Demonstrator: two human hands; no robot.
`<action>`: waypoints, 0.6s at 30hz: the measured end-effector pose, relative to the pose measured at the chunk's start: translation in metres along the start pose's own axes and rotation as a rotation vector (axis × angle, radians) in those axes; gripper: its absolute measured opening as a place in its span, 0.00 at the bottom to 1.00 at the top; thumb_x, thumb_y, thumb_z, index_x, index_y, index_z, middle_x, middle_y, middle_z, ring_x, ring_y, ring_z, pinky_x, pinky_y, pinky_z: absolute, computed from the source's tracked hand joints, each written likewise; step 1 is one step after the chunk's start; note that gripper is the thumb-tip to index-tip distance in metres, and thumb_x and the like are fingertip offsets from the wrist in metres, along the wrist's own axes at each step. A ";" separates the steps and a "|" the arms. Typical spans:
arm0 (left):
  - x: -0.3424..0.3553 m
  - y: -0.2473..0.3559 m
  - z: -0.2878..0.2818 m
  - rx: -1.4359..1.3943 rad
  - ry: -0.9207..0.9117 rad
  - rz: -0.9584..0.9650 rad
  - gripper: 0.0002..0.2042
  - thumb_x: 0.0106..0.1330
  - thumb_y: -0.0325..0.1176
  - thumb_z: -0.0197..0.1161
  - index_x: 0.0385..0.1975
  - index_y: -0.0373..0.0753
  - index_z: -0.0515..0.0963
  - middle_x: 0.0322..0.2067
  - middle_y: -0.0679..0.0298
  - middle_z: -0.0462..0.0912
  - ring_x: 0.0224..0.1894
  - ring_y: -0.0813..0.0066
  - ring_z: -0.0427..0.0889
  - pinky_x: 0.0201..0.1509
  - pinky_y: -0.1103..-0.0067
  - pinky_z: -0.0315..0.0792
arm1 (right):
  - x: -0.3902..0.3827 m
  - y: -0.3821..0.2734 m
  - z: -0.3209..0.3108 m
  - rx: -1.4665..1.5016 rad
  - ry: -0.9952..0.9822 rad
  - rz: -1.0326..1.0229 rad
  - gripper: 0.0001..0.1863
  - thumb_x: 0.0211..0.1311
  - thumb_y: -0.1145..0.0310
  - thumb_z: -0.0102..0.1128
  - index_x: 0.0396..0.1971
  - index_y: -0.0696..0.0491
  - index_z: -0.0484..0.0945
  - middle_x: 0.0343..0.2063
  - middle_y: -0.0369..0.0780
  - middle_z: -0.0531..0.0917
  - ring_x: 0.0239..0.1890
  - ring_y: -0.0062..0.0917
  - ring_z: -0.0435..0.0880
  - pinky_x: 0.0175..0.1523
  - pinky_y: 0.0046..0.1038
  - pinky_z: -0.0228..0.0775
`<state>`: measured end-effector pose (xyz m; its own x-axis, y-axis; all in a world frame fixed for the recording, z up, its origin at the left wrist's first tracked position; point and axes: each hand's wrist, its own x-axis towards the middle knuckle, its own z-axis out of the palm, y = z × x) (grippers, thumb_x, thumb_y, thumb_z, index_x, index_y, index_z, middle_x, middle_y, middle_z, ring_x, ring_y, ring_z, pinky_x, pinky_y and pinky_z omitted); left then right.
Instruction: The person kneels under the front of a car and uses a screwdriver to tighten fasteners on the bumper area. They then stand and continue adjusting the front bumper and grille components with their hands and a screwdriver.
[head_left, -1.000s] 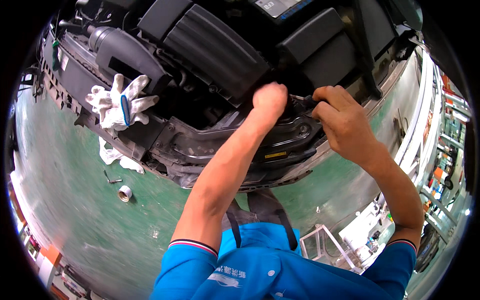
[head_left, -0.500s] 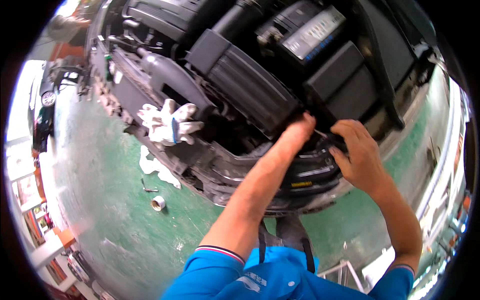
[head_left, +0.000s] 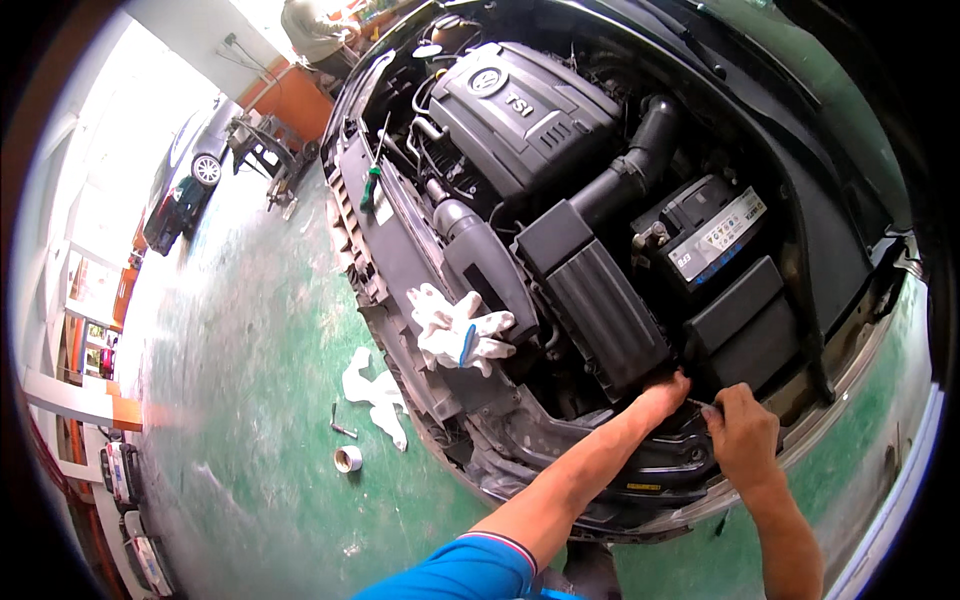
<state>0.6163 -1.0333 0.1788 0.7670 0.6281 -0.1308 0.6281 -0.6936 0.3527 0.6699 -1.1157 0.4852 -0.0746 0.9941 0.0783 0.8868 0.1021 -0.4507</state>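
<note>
My left hand (head_left: 662,398) reaches over the headlight into the gap beside the black air filter box (head_left: 608,315). Its fingers curl downward and are partly hidden there. Just to its right, my right hand (head_left: 746,430) is closed, thumb and fingers pinched together above the headlight (head_left: 665,455). A thin, light-coloured piece (head_left: 697,403) shows between both hands, too small to make out. Behind them sit the car battery (head_left: 715,235) and a black box-shaped cover (head_left: 745,325). White work gloves (head_left: 458,332) with a blue-edged cuff lie on the front panel of the engine bay.
A green-handled screwdriver (head_left: 370,188) stands by the front panel, left of the engine cover (head_left: 530,110). On the green floor (head_left: 250,400) lie a white cloth-like piece (head_left: 375,395), a small tool (head_left: 342,424) and a tape roll (head_left: 347,459). Another person (head_left: 315,35) is at the far left.
The view has shifted, showing more of the engine bay, with everything lower and further right in it. Both hands stay at the same spot by the headlight, the right one now more tightly closed.
</note>
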 end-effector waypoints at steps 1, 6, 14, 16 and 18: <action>-0.011 -0.014 0.015 0.193 0.160 0.070 0.10 0.61 0.32 0.51 0.35 0.37 0.79 0.31 0.52 0.80 0.32 0.61 0.81 0.36 0.69 0.76 | 0.004 0.002 0.007 0.045 -0.031 -0.042 0.14 0.45 0.79 0.59 0.35 0.58 0.72 0.35 0.46 0.76 0.39 0.43 0.75 0.43 0.39 0.69; -0.007 -0.017 0.030 0.430 0.428 0.281 0.09 0.61 0.32 0.51 0.34 0.39 0.78 0.24 0.53 0.78 0.24 0.62 0.79 0.26 0.70 0.74 | 0.002 -0.003 -0.003 -0.021 0.090 -0.131 0.13 0.46 0.76 0.62 0.34 0.58 0.72 0.36 0.44 0.76 0.38 0.41 0.75 0.42 0.38 0.69; 0.006 -0.031 0.063 0.285 0.216 0.175 0.09 0.64 0.31 0.49 0.35 0.38 0.78 0.26 0.53 0.80 0.25 0.61 0.80 0.28 0.69 0.74 | -0.004 0.002 0.003 0.059 0.188 -0.202 0.13 0.47 0.74 0.64 0.33 0.57 0.72 0.36 0.44 0.76 0.39 0.43 0.76 0.44 0.39 0.69; 0.003 -0.024 0.051 0.184 0.201 0.177 0.09 0.64 0.31 0.49 0.35 0.38 0.78 0.26 0.53 0.80 0.25 0.61 0.80 0.29 0.68 0.73 | -0.003 -0.008 -0.001 0.008 0.193 -0.124 0.12 0.48 0.75 0.63 0.33 0.57 0.72 0.36 0.44 0.77 0.40 0.43 0.76 0.44 0.39 0.69; -0.004 -0.029 0.039 0.162 0.202 0.150 0.09 0.64 0.31 0.50 0.34 0.38 0.78 0.25 0.54 0.80 0.25 0.60 0.79 0.29 0.69 0.73 | -0.003 -0.011 0.001 -0.005 0.091 0.025 0.12 0.48 0.76 0.62 0.33 0.57 0.72 0.37 0.44 0.77 0.41 0.43 0.76 0.45 0.39 0.68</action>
<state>0.6006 -1.0297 0.1326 0.8214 0.5607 0.1046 0.5350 -0.8210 0.1995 0.6602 -1.1200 0.4887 -0.0109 0.9890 0.1472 0.8900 0.0767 -0.4494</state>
